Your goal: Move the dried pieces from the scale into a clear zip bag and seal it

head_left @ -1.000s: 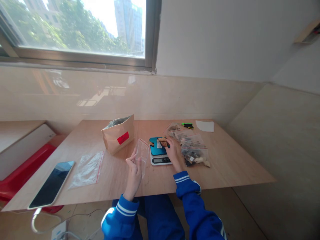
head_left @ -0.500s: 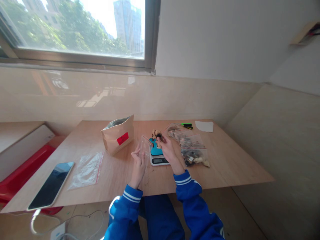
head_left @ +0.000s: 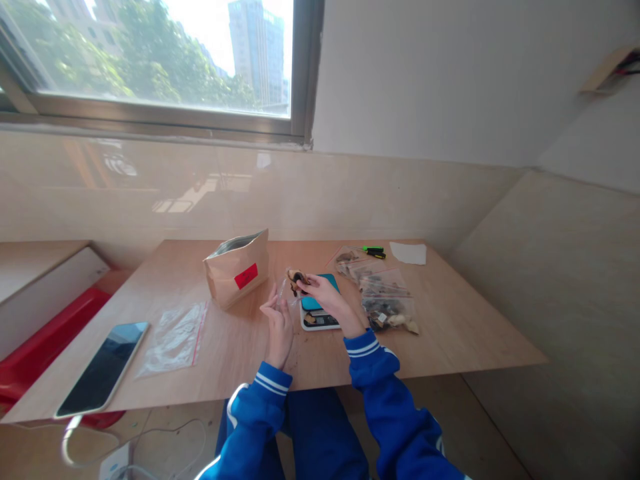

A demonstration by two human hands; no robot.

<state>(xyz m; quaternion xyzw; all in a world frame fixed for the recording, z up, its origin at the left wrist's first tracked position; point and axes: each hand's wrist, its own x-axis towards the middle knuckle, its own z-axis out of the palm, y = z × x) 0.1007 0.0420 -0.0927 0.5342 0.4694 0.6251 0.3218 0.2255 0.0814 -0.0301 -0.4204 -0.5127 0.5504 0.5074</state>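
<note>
My left hand is closed on a clear plastic zip bag, held upright just left of the scale. Over the bag's mouth, my right hand pinches a clump of dried pieces, pale tan and dark brown; their exact kind I cannot make out. Below the right hand stands a small digital scale with a blue-green platform. A tan piece lies by its display. Part of the platform is hidden behind my right hand.
Filled zip bags overlap right of the scale, with green-and-black handled tools and white paper behind. Leftward stand a kraft pouch with a red label, a flat zip bag and a phone on a cable.
My right hand has moved left with the dried pieces, from above the scale to the bag's mouth. A tan piece now lies by the scale's display.
</note>
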